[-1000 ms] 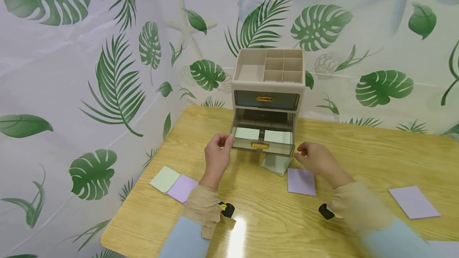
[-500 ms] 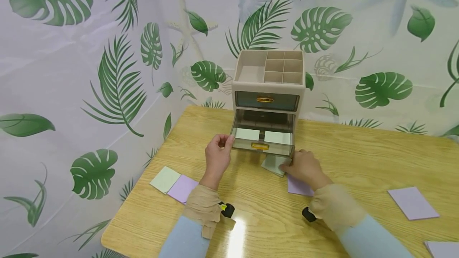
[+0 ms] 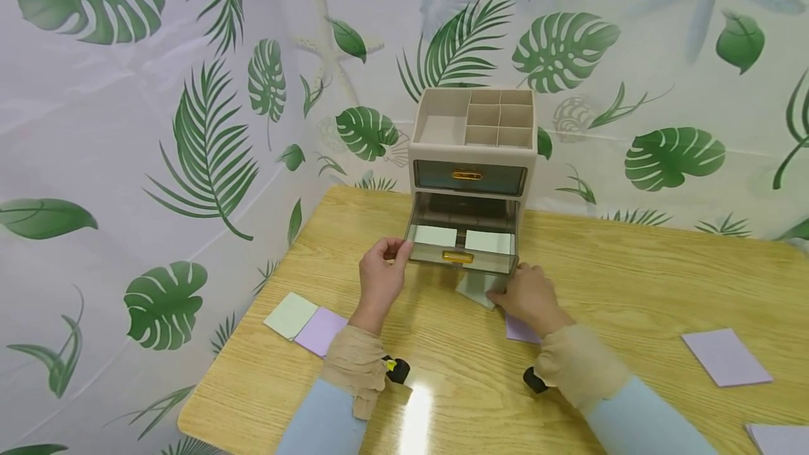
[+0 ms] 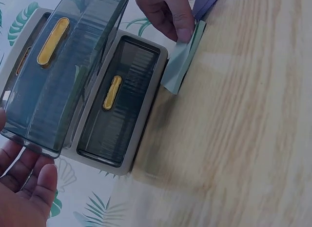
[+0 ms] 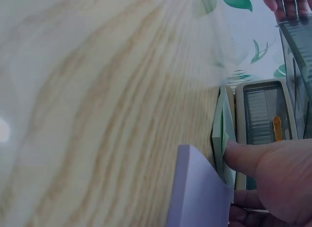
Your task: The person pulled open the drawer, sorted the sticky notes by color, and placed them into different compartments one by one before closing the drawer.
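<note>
A beige desktop drawer organizer (image 3: 475, 149) stands against the patterned backdrop. Its smoky see-through middle drawer (image 3: 480, 262) is pulled out and holds two pale green sticky note pads (image 3: 435, 235) side by side. My left hand (image 3: 383, 274) holds the drawer's left front corner, its fingers by the drawer's end in the left wrist view. Below the drawer's right side, my right hand (image 3: 529, 295) pinches a pale green sticky note pad (image 4: 184, 61) lying on the table, thumb on top. The right hand partly covers a purple sticky note pad (image 5: 200, 193) beside it.
On the left lie a green pad (image 3: 291, 315) and a purple pad (image 3: 321, 331), touching. More purple pads (image 3: 727, 357) lie to the right, one at the lower right edge. The organizer's lower drawer (image 4: 119, 102) is closed above the wooden table (image 3: 468, 385).
My right hand has moved left from beside the drawer down to the green pad and taken hold of it; the pad has shifted slightly left. My left hand stays at the drawer corner.
</note>
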Demonstrator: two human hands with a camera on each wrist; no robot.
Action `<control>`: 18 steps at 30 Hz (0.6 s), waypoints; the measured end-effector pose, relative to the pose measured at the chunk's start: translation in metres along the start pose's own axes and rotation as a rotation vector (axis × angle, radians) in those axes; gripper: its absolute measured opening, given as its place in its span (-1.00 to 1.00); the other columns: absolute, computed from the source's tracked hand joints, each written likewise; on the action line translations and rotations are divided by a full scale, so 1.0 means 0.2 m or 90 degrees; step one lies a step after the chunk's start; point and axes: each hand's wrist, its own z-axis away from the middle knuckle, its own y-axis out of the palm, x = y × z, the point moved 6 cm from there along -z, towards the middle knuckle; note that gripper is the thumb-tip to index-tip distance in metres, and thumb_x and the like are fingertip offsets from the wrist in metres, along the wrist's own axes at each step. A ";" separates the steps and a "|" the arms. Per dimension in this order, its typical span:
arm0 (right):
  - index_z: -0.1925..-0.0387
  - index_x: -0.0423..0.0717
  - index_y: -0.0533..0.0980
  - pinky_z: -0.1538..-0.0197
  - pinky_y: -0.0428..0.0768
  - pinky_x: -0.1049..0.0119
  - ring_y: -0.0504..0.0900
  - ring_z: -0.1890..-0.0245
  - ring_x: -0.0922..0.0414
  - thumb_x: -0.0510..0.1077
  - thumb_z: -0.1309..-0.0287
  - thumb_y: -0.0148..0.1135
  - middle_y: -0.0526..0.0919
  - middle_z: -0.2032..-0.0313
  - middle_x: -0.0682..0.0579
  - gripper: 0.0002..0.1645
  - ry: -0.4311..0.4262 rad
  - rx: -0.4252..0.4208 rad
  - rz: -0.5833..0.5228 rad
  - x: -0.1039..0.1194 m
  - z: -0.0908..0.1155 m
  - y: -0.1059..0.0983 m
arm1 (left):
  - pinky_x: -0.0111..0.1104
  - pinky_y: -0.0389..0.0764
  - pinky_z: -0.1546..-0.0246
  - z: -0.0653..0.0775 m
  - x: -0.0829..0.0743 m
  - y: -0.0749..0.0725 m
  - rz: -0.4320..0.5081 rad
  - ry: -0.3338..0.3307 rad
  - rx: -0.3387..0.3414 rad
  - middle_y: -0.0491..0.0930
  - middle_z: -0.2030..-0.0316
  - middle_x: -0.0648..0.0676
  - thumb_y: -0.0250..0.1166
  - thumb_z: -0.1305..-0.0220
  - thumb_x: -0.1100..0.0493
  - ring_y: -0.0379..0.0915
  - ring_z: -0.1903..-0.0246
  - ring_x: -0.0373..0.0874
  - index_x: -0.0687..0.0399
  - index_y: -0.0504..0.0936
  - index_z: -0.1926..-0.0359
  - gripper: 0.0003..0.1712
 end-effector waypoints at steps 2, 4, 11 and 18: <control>0.23 -0.39 0.62 0.22 0.50 -0.19 0.45 0.10 -0.30 0.22 -0.15 0.25 0.52 0.08 -0.35 -0.33 -0.009 0.013 0.023 0.02 0.01 0.01 | -0.30 0.57 0.23 0.00 0.01 0.00 0.001 0.001 0.013 0.63 0.35 -0.04 0.31 -0.26 -0.07 0.53 0.26 -0.17 0.07 0.64 0.29 -0.71; 0.29 -0.31 0.66 0.20 0.47 -0.19 0.43 0.09 -0.29 0.22 -0.18 0.22 0.51 0.04 -0.37 -0.40 -0.020 0.020 0.033 0.03 0.01 0.01 | -0.32 0.59 0.24 0.01 0.02 0.01 -0.001 0.004 0.024 0.63 0.33 -0.04 0.33 -0.24 -0.05 0.53 0.26 -0.17 0.07 0.63 0.29 -0.72; 0.25 -0.23 0.63 0.22 0.46 -0.21 0.46 0.15 -0.25 0.22 -0.16 0.25 0.63 0.19 -0.27 -0.45 -0.056 0.021 0.046 0.11 0.04 0.02 | -0.35 0.58 0.29 0.01 0.07 0.01 -0.010 -0.005 0.041 0.64 0.37 0.00 0.38 -0.22 0.08 0.54 0.31 -0.16 0.11 0.65 0.32 -0.81; 0.06 -0.23 0.56 0.21 0.45 -0.18 0.41 -0.05 -0.33 0.18 -0.10 0.34 0.62 0.07 -0.24 -0.41 -0.078 0.040 0.035 0.18 0.06 0.04 | -0.42 0.54 0.43 0.01 0.12 0.02 -0.007 -0.026 0.028 0.66 0.41 -0.04 0.37 -0.22 0.15 0.52 0.40 -0.21 0.09 0.71 0.32 -0.90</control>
